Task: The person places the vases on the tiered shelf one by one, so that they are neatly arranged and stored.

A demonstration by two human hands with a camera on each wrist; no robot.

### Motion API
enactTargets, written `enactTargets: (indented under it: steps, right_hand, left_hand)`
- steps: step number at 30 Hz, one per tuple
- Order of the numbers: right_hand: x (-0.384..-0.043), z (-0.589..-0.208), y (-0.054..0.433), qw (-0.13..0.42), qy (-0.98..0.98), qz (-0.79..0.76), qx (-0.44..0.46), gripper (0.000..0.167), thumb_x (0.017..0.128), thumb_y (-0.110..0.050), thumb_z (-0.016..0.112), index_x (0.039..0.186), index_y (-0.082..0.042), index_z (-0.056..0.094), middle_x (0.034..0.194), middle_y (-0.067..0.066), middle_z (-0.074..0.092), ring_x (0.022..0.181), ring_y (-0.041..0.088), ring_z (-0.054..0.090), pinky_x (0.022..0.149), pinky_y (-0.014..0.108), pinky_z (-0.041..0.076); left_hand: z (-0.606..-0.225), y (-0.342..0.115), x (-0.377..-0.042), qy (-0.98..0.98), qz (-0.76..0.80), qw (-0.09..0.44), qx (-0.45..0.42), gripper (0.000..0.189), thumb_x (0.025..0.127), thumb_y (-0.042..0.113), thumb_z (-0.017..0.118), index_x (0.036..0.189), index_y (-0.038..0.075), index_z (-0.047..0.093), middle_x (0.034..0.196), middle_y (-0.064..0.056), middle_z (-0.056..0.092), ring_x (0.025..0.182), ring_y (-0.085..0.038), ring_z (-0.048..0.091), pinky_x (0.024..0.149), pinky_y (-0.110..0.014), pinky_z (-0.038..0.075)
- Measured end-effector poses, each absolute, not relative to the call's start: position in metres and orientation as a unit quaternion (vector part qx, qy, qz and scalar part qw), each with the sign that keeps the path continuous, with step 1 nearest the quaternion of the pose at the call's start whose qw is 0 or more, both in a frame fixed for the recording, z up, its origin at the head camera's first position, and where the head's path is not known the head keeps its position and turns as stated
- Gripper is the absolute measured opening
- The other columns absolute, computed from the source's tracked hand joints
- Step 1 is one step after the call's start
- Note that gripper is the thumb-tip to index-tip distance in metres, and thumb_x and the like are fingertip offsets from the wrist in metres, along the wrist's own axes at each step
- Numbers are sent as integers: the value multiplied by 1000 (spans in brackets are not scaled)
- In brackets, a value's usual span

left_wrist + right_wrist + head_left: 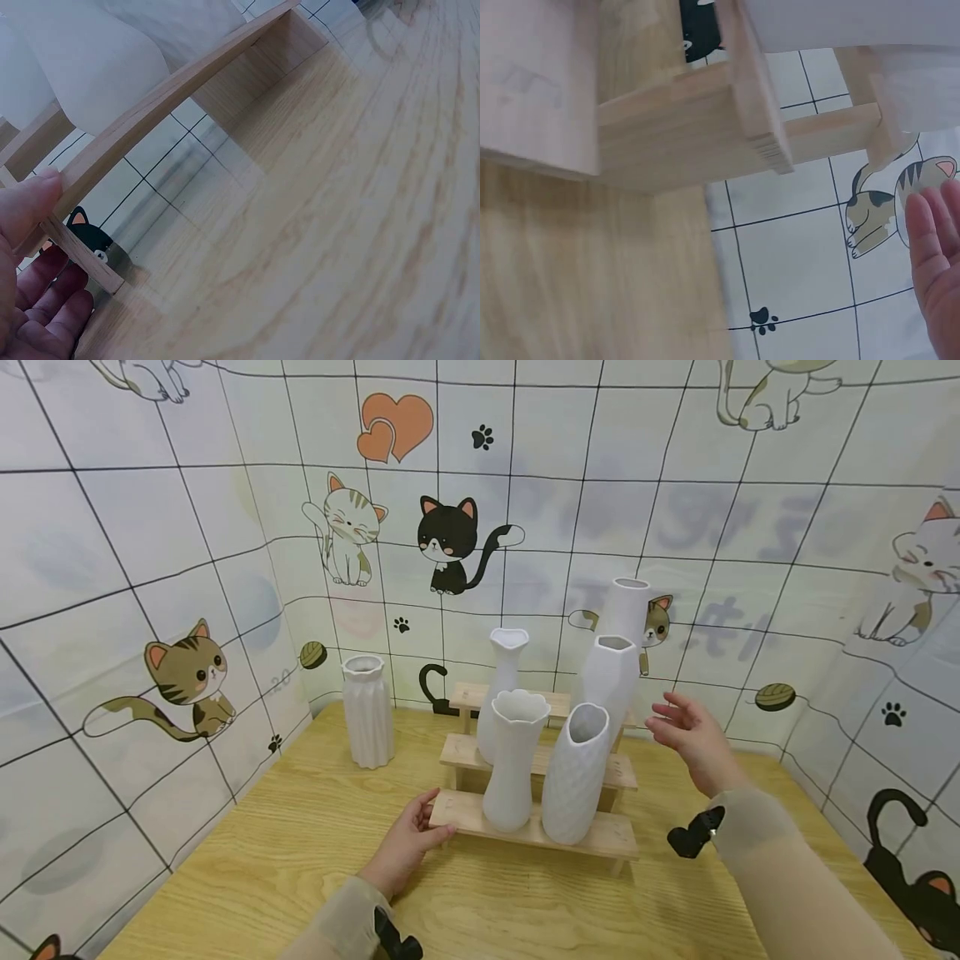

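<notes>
A wooden three-step stand (pixel 465 814) carries several white vases. On its lowest step are a flared-rim vase (pixel 513 760) and a slant-mouthed textured vase (pixel 576 781). A slim vase (pixel 504 664), a faceted vase (pixel 611 681) and a tall cylindrical vase (pixel 628 606) stand behind them. My left hand (pixel 408 843) grips the lowest step's left end; in the left wrist view the thumb (pixel 34 199) is on the board and the fingers lie by the leg. Right of the upper steps, my right hand (pixel 693 739) is raised with fingers extended, holding nothing.
A white pleated vase (pixel 368 714) stands alone at the left on the wooden table (pixel 300 860). Behind and at both sides hangs a white gridded backdrop (pixel 570 443) with cat drawings. Each wrist wears a dark strap.
</notes>
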State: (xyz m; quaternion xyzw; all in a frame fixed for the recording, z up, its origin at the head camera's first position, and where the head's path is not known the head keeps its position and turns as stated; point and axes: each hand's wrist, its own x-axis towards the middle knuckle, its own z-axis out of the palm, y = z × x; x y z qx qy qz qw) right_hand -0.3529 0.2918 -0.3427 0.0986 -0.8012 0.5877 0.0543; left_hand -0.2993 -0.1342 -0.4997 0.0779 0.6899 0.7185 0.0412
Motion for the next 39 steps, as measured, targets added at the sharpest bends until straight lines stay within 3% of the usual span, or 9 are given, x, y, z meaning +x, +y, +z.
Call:
enactTargets:
  steps: [6,13,17,19,25,29,33,35,39]
  right_hand:
    - [-333,-366,297,83,-777,619,77,85,94,-33,61,153,-2,9,150,27,23,108,-2,48,83,12,46]
    - [-308,-393,291,85,-758,644,51,81,95,-28,62,152,1,12,137,10,39,102,-7,50,83,13,46]
    - [-294,-408,281,60,-762,644,23,79,96,-27,60,152,2,12,143,17,34,103,-6,47,83,10,42]
    - [-288,-413,275,44,-769,638,4,79,97,-29,59,153,0,12,148,20,28,111,0,44,86,10,40]
    - [-277,-430,260,-1,-766,642,-21,78,98,-26,58,154,-4,8,153,21,21,135,30,27,98,27,34]
    - [-273,-442,253,-24,-760,649,-18,78,98,-23,58,154,-4,6,154,23,16,137,37,24,105,42,33]
    - [-271,-454,248,-31,-741,670,-11,78,98,-19,58,153,-2,5,155,25,13,138,40,20,108,58,23]
    - [-270,-458,246,-27,-737,675,-11,76,98,-18,58,153,-2,8,154,25,16,136,39,23,105,56,29]
    - [-270,-467,242,-17,-721,693,-12,74,97,-15,58,152,-2,12,154,23,17,130,32,28,93,30,42]
  left_hand:
    - [-499,-134,-300,685,723,46,79,82,87,17,73,150,3,24,127,-16,50,105,-20,53,87,-30,47]
    - [-500,-134,-298,683,725,47,79,83,87,17,73,151,4,22,127,-16,49,106,-20,53,87,-31,47]
    - [-502,-134,-299,682,725,46,81,83,87,17,73,151,3,22,129,-16,50,106,-20,53,86,-31,47]
    - [-503,-134,-300,683,725,46,80,83,86,17,74,150,3,22,129,-15,50,106,-20,53,86,-30,47]
    - [-502,-134,-300,682,727,45,74,82,86,16,74,150,4,24,127,-16,51,105,-20,53,85,-30,47]
    - [-501,-133,-300,682,726,44,80,82,87,16,73,150,3,23,127,-16,51,105,-20,53,85,-30,47]
    - [-500,-133,-300,682,725,46,80,81,87,16,73,150,3,23,128,-16,50,106,-20,53,86,-31,46]
    - [-500,-133,-300,681,726,47,81,81,87,16,73,150,3,23,129,-16,50,105,-20,53,86,-31,46]
    - [-499,-134,-299,680,728,47,78,81,87,16,73,150,4,23,128,-16,50,105,-20,53,86,-31,46]
